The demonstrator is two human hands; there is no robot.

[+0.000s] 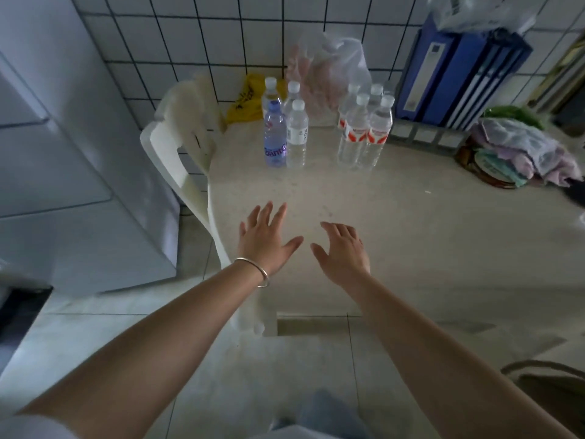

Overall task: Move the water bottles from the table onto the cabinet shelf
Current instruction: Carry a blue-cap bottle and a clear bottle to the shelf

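White tiled wall (196, 36) with dark grout, pale tiled floor (253, 375), white plastic chair (177, 144) at left.

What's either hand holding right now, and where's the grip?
Nothing. The left hand and right hand are both open with fingers spread above the table, short of the water bottles, which all stand untouched.

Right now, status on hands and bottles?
Left hand and right hand open, empty. Water bottles upright on table. Path clear.
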